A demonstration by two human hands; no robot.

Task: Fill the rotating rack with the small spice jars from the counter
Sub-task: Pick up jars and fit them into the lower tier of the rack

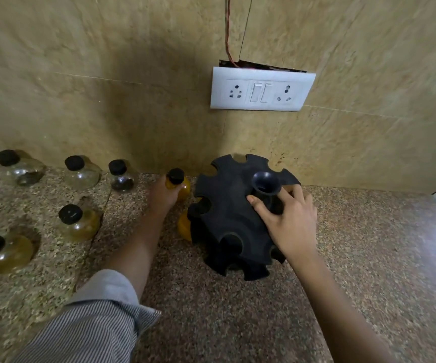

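Observed left grip (163, 197) wrapped round yellow spice jar (178, 186), long axis vertical, cap up, just left of black rotating rack (224, 221) on table (237, 310). Observed right grip (287, 221) clasping rack's central stem (266, 183).

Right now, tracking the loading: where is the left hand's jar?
Head view, centre: the jar, gripped by the left hand, is just left of the rack.

A speckled granite counter (342, 258) is seen. On its left part, five small glass jars (24, 170) (82, 174) (121, 176) (79, 224) (2, 254) with black caps are stood, three in a far row and two nearer. Right of them a black rotating rack (227, 205) is placed. Just left of it a yellow-filled jar (182, 191) is seen; whether it rests on the counter cannot be told.
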